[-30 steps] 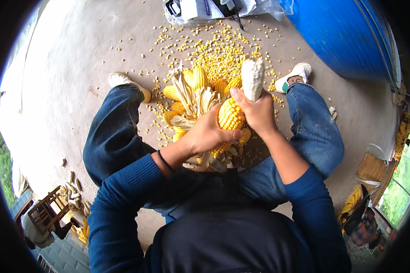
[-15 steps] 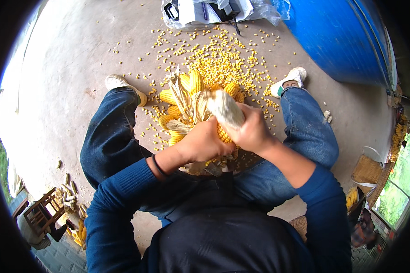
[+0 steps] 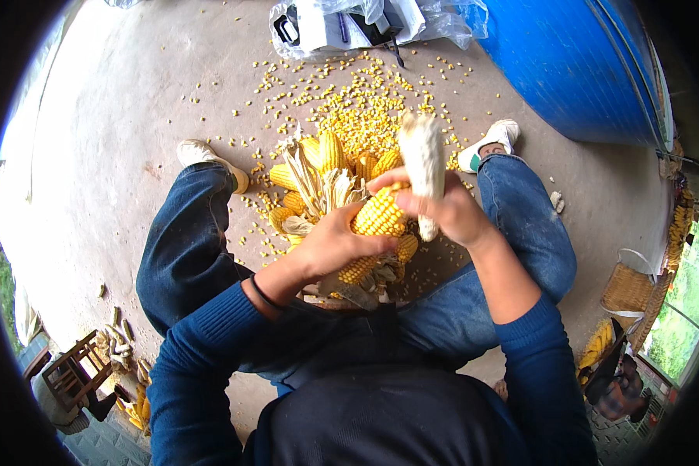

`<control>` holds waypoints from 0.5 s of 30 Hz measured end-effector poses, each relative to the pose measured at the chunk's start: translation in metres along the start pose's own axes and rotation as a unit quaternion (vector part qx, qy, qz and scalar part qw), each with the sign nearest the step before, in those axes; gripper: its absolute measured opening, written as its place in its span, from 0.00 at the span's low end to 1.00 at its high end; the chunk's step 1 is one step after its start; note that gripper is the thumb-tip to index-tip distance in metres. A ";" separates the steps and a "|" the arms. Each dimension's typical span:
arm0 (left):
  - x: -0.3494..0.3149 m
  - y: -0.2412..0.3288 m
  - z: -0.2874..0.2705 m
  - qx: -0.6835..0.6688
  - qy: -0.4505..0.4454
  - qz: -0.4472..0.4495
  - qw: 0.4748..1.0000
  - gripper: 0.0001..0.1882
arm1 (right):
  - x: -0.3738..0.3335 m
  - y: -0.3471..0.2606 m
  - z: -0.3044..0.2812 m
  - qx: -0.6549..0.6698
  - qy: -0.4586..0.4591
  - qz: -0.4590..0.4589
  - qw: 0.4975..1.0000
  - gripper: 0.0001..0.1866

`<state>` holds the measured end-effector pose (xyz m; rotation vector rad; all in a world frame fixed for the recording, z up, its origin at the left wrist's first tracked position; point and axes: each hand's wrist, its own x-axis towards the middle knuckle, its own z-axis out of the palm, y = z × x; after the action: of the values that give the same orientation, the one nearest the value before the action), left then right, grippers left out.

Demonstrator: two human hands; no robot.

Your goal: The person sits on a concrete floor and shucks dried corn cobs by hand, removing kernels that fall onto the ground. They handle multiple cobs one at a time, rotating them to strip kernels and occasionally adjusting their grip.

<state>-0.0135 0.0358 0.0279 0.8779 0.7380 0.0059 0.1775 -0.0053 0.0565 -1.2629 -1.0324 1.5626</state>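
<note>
My left hand is wrapped round a yellow ear of corn, which tilts up to the right. In my right hand is a pale, stripped corncob, upright and slightly blurred at its top. Fingers of that hand reach over the upper end of the ear. Below and beyond both hands, more ears of corn lie heaped between my legs, some with dry husks attached. Loose yellow kernels are scattered thickly over the floor beyond the heap.
A clear plastic bag with dark and white items lies at the far edge. At the far right stands a large blue curved container. A wooden chair and stripped cobs are at the near left. A wicker basket sits at the right.
The stripped cob has swung more upright and to the right with my right hand. My hands have come a little apart, and more of the ear shows between them.
</note>
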 end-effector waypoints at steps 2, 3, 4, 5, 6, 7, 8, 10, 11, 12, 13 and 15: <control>-0.004 0.000 -0.004 -0.148 -0.043 0.007 0.988 0.24 | -0.001 -0.001 0.009 -0.166 -0.021 -0.137 0.976 0.11; -0.002 0.009 -0.005 -0.005 -0.092 0.036 0.995 0.23 | -0.002 0.005 0.015 -0.281 -0.012 -0.230 0.932 0.12; 0.000 0.007 -0.001 0.049 -0.079 0.039 0.995 0.23 | -0.006 0.020 0.022 -0.269 0.065 -0.209 0.938 0.12; 0.003 0.002 0.002 0.102 -0.062 0.044 0.992 0.23 | -0.005 0.033 0.025 -0.320 0.127 -0.207 0.916 0.09; 0.005 0.000 0.009 0.225 -0.013 -0.014 0.974 0.25 | -0.002 0.041 0.029 -0.350 0.155 -0.176 0.907 0.08; 0.004 0.000 0.018 0.422 0.043 -0.006 0.906 0.27 | 0.001 0.048 0.032 -0.379 0.182 -0.144 0.896 0.08; 0.004 0.002 0.024 0.493 0.042 -0.030 0.868 0.29 | 0.004 0.059 0.034 -0.339 0.206 -0.037 0.917 0.11; 0.005 0.001 0.029 0.550 0.053 -0.048 0.832 0.31 | 0.004 0.079 0.027 -0.287 0.205 0.048 0.935 0.13; 0.005 0.001 0.029 0.537 0.059 -0.040 0.840 0.31 | 0.003 0.081 0.021 -0.258 0.194 0.116 0.939 0.13; 0.003 0.000 0.026 0.524 0.072 -0.038 0.848 0.31 | 0.006 0.075 0.013 -0.143 0.180 0.162 0.960 0.13; 0.005 -0.006 0.020 0.457 0.072 -0.011 0.886 0.31 | 0.007 0.064 0.004 -0.025 0.164 0.206 0.965 0.13; 0.007 -0.019 0.007 0.316 0.071 0.039 0.945 0.31 | 0.005 0.033 -0.006 0.010 0.147 0.161 0.976 0.14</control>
<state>-0.0088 0.0206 0.0137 1.5322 0.8537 -0.1027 0.1788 -0.0093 0.0226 -1.6516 -0.6452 1.5546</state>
